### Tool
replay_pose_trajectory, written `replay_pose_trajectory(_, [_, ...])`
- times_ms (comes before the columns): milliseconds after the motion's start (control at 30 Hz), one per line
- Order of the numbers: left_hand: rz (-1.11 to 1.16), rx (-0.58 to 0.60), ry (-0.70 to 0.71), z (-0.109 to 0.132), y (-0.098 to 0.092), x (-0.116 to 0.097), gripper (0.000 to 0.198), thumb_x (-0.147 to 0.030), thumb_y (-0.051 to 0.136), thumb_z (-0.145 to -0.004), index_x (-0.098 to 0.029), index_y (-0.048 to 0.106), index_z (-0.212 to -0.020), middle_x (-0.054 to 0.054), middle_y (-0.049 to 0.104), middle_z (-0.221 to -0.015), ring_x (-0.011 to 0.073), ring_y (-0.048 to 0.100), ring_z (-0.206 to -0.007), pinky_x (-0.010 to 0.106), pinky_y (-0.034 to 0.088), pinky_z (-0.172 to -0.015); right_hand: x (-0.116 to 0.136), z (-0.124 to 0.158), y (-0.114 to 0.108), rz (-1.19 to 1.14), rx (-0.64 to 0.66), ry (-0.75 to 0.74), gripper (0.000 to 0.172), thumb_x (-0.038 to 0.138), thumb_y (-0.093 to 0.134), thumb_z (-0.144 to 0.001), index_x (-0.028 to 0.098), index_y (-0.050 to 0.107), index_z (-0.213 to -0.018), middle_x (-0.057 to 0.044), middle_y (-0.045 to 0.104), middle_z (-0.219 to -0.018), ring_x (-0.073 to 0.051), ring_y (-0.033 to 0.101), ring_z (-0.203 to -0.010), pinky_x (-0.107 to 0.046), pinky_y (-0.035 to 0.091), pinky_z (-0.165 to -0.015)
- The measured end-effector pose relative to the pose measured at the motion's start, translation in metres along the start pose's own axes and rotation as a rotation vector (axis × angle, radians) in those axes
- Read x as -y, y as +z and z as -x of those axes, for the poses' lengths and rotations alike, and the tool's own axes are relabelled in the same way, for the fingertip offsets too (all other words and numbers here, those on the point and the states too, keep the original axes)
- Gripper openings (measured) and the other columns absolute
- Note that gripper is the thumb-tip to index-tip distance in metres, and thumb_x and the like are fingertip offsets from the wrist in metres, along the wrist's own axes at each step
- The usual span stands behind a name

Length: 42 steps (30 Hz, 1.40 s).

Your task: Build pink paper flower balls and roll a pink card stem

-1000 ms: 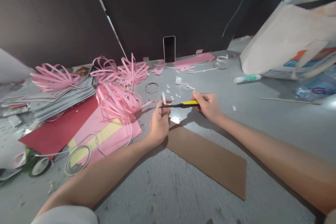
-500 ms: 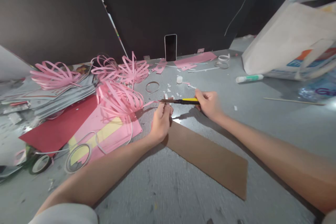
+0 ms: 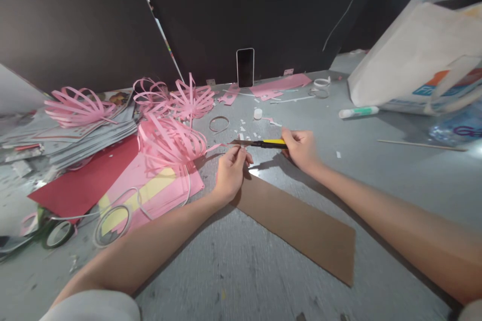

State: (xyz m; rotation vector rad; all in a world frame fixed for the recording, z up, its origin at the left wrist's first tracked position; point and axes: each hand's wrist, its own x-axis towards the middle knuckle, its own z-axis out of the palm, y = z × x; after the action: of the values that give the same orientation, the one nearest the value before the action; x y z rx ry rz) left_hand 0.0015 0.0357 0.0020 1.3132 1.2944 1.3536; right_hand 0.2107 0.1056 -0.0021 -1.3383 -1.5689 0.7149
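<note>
Grey table point(image 3: 263, 271) carries a white bag point(image 3: 406, 55), its orange and blue print too blurred to read, and a brown cardboard strip point(image 3: 301, 220). Above the strip's far end, the right hand point(image 3: 301, 149) grips a yellow-and-black utility knife point(image 3: 263, 143). The left hand point(image 3: 230, 173) pinches its fingertips at the blade tip, and anything between them is too small to tell.

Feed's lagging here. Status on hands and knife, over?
Right hand gripping utility knife. Left hand pinching at blade tip. Cardboard strip below, pink paper flower beside.

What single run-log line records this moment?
right hand: grips yellow cutter | left hand: at blade tip | near: cardboard strip on table | beside: pink paper curls
</note>
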Motion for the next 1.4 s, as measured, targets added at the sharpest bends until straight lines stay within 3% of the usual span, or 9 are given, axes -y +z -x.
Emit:
replay_pose_trajectory(300, [0.056,0.003,0.004,-0.004,-0.0007,0.007,0.041,-0.04,0.054,-0.105,-0.02,0.06,-0.07,0.002,0.059,-0.075,0.0134,0.053,-0.07,0.024,0.045,-0.062,-0.0029,0.001,0.002,0.092,-0.042,-0.096,0.073,0.07,0.049,-0.102,0.025,0.031,-0.048,0.002,0.034,-0.043,-0.012,0.032,-0.045,-0.031,0.022,-0.047])
replay_pose_trajectory(433, [0.055,-0.028,0.026,-0.0033,0.0002,0.0069,0.042,-0.038,0.055,-0.105,-0.021,0.046,-0.068,-0.002,0.043,-0.068,0.0116,0.041,-0.064,0.025,0.037,-0.061,-0.0024,0.0024,0.0017,0.139,-0.04,-0.141,0.072,0.071,0.045,-0.103,0.026,0.025,-0.05,0.002,0.03,-0.045,-0.012,0.03,-0.045,-0.032,0.021,-0.048])
replay_pose_trajectory(567, [0.097,-0.045,0.027,-0.001,0.0009,0.0075,0.039,-0.042,0.055,-0.106,-0.022,0.044,-0.073,-0.004,0.04,-0.068,0.0117,0.035,-0.061,0.026,0.031,-0.056,-0.003,0.0021,0.0019,0.16,-0.033,-0.156,0.072,0.072,0.043,-0.104,0.027,0.025,-0.05,0.002,0.029,-0.046,-0.012,0.03,-0.045,-0.032,0.02,-0.047])
replay_pose_trajectory(900, [-0.043,-0.003,0.101,-0.0004,-0.0023,0.0036,0.044,-0.039,0.05,-0.109,-0.021,0.048,-0.068,-0.001,0.05,-0.069,0.0137,0.047,-0.068,0.027,0.04,-0.07,-0.001,0.0028,0.0013,0.199,-0.048,-0.224,0.073,0.074,0.039,-0.104,0.026,0.022,-0.051,0.002,0.024,-0.048,-0.012,0.026,-0.047,-0.033,0.019,-0.049])
replay_pose_trajectory(1033, [-0.036,-0.004,0.084,-0.0008,-0.0017,0.0053,0.045,-0.041,0.052,-0.108,-0.021,0.049,-0.067,0.0,0.051,-0.069,0.0139,0.048,-0.067,0.028,0.042,-0.071,-0.0016,0.0027,0.0019,0.202,-0.04,-0.231,0.074,0.075,0.037,-0.104,0.026,0.023,-0.051,0.001,0.025,-0.048,-0.013,0.027,-0.048,-0.034,0.02,-0.05])
replay_pose_trajectory(1200, [0.012,-0.105,0.095,-0.0007,-0.0014,0.006,0.046,-0.041,0.053,-0.109,-0.021,0.05,-0.068,0.0,0.053,-0.069,0.0135,0.05,-0.067,0.027,0.046,-0.071,-0.0034,0.0021,0.0035,0.208,-0.041,-0.201,0.072,0.073,0.038,-0.104,0.026,0.022,-0.052,0.002,0.025,-0.049,-0.012,0.027,-0.049,-0.032,0.02,-0.05])
replay_pose_trajectory(1400, [0.026,-0.026,0.054,-0.0012,-0.0039,0.0079,0.047,-0.044,0.053,-0.108,-0.02,0.055,-0.069,0.001,0.056,-0.072,0.0133,0.053,-0.067,0.026,0.046,-0.064,-0.0061,0.0012,0.0021,0.232,-0.064,-0.205,0.071,0.07,0.039,-0.104,0.026,0.021,-0.051,0.003,0.023,-0.049,-0.012,0.026,-0.049,-0.032,0.021,-0.05])
